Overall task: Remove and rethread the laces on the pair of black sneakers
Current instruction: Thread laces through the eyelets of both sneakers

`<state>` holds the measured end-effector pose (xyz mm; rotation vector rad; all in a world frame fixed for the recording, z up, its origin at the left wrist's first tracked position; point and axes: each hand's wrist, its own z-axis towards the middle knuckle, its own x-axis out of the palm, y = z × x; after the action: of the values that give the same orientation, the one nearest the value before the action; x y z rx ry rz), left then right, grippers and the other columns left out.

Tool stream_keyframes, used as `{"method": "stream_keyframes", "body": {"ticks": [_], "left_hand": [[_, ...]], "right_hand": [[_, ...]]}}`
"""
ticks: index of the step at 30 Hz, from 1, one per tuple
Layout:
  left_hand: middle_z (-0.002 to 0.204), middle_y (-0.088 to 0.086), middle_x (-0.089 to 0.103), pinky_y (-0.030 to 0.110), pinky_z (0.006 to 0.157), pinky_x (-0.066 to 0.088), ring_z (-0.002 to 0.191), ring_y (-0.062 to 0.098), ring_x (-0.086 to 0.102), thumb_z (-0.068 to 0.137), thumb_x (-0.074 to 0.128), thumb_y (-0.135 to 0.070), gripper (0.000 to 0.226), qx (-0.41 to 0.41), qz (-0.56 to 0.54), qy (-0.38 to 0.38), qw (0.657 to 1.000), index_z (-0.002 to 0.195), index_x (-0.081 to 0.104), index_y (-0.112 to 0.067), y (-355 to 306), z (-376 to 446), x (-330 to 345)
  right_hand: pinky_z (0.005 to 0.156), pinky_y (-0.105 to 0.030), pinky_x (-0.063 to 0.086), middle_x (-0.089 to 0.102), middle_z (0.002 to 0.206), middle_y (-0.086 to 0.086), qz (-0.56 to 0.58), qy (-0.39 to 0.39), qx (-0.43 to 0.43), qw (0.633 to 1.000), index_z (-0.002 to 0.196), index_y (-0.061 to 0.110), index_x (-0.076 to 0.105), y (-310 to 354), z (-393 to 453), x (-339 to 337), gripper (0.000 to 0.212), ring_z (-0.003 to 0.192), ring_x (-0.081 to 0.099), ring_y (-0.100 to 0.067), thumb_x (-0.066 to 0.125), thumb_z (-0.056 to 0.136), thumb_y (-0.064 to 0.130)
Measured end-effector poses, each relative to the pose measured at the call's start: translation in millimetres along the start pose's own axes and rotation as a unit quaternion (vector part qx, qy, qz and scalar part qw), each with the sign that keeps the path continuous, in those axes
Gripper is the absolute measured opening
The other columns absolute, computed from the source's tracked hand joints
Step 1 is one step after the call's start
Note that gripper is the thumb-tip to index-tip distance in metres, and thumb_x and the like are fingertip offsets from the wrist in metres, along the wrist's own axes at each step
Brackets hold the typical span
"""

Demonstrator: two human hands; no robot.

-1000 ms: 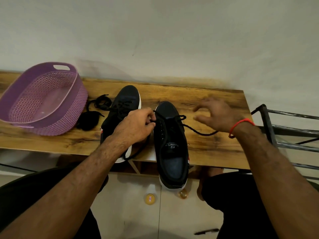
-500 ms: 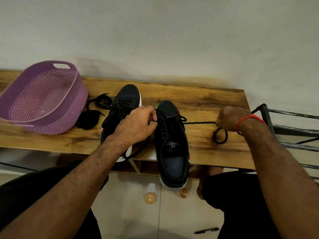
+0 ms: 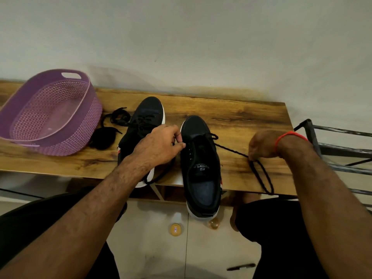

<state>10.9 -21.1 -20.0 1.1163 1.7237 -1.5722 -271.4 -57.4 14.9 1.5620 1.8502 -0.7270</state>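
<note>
Two black sneakers stand on the wooden counter point(image 3: 237, 117), toes toward the wall: the left sneaker point(image 3: 144, 125) at centre frame, still laced, and the right sneaker point(image 3: 199, 158) just to its right, heel hanging off the near edge. The left hand point(image 3: 159, 147) has its fingers curled at the right sneaker's upper eyelets, pinching there (whether on the lace or the shoe's edge, I cannot tell). The right hand point(image 3: 261, 144), at centre right, makes a closed grip on the lace point(image 3: 231, 151), which runs taut from the shoe's toe-end eyelets, rightward and down-frame to that fist; the slack hangs below it in a loop reaching the counter's near edge. So the lace's long axis points away from the shoe toward the right hand, which seems best placed to draw it out while the left steadies the shoe. A loose black lace point(image 3: 116, 117) and a purple basket point(image 3: 84, 125) sit at the left.
</note>
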Motion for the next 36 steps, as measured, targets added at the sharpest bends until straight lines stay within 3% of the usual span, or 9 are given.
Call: {"method": "stream_keyframes", "body": {"ticks": [2,6,12,17,21,24,27,31,36], "left_hand": [[0.095,-0.014,0.049,0.032,0.077,0.051,0.088,0.005,0.053,0.092,0.069,-0.041,0.015,-0.001,-0.009,0.001,1.0,0.096,0.057,-0.032,-1.1,-0.7,-0.2],[0.102,-0.012,0.048,0.036,0.085,0.052,0.096,0.007,0.052,0.091,0.07,-0.041,0.025,0.013,-0.007,0.019,1.0,0.112,0.058,-0.036,-2.4,-2.2,-0.8],[0.104,-0.012,0.051,0.04,0.085,0.054,0.099,0.012,0.056,0.091,0.071,-0.038,0.011,0.008,0.021,-0.003,1.0,0.096,0.061,-0.037,-4.4,-4.7,-0.5],[0.098,-0.013,0.05,0.038,0.08,0.054,0.096,0.011,0.055,0.09,0.072,-0.034,0.016,0.006,0.057,0.035,0.998,0.079,0.06,-0.035,-9.4,-4.7,-7.8],[0.089,-0.006,0.062,0.027,0.066,0.048,0.084,0.012,0.061,0.086,0.074,-0.022,0.014,-0.05,0.092,0.124,0.987,0.079,0.063,-0.025,-3.4,-4.0,-35.0],[0.092,0.0,0.061,0.035,0.068,0.053,0.082,0.018,0.061,0.086,0.073,-0.025,0.014,-0.108,0.13,0.089,0.982,0.081,0.06,-0.023,1.1,-5.1,-48.3],[0.103,0.002,0.063,0.042,0.08,0.06,0.08,0.021,0.068,0.087,0.071,-0.028,0.013,-0.121,0.12,0.082,0.982,0.093,0.06,-0.025,-0.2,-6.7,-45.7],[0.132,-0.002,0.059,0.044,0.085,0.059,0.082,0.017,0.066,0.09,0.069,-0.04,0.049,-0.077,0.113,0.134,0.981,0.136,0.05,-0.036,-8.8,-8.1,-25.9],[0.123,-0.007,0.065,0.037,0.084,0.053,0.108,0.019,0.063,0.095,0.063,-0.049,0.033,-0.046,0.094,0.059,0.993,0.124,0.065,-0.034,-20.5,-11.5,-12.2]], "right_hand": [[0.089,-0.033,0.049,0.068,0.115,-0.003,0.023,-0.022,0.013,0.999,0.11,0.017,0.072,-3.5,0.3,1.2,0.024,0.108,0.06,-0.021,0.068,0.092,0.031],[0.089,-0.032,0.042,0.059,0.12,0.008,0.159,-0.082,-0.111,0.978,0.12,0.027,0.064,22.9,0.3,1.5,0.027,0.112,0.054,-0.014,0.058,0.098,0.041],[0.085,-0.031,0.042,0.063,0.112,0.007,0.135,-0.129,-0.174,0.967,0.098,0.028,0.064,45.8,14.9,10.3,0.007,0.107,0.056,-0.015,0.061,0.097,0.034],[0.084,-0.031,0.043,0.064,0.108,0.006,0.142,-0.121,-0.181,0.966,0.1,0.023,0.068,40.7,9.9,9.4,0.015,0.101,0.056,-0.014,0.06,0.097,0.036],[0.086,-0.033,0.047,0.064,0.107,0.006,0.146,-0.11,-0.174,0.968,0.102,0.022,0.068,41.4,8.0,8.4,0.017,0.101,0.057,-0.014,0.059,0.097,0.037],[0.079,-0.03,0.045,0.064,0.104,0.004,0.16,-0.102,-0.166,0.968,0.1,0.022,0.067,42.0,7.7,8.5,0.016,0.098,0.058,-0.014,0.059,0.098,0.036],[0.081,-0.031,0.045,0.064,0.104,0.004,0.155,-0.1,-0.162,0.969,0.099,0.021,0.067,43.2,8.6,8.0,0.015,0.099,0.058,-0.014,0.06,0.097,0.035],[0.082,-0.025,0.037,0.061,0.108,0.011,0.173,-0.106,-0.176,0.963,0.104,0.025,0.065,43.7,9.2,8.4,0.009,0.107,0.055,-0.011,0.063,0.096,0.028],[0.085,-0.024,0.033,0.056,0.103,0.016,0.179,-0.167,-0.196,0.95,0.102,0.028,0.064,47.5,6.3,7.3,0.007,0.103,0.049,-0.005,0.06,0.098,0.032]]}}
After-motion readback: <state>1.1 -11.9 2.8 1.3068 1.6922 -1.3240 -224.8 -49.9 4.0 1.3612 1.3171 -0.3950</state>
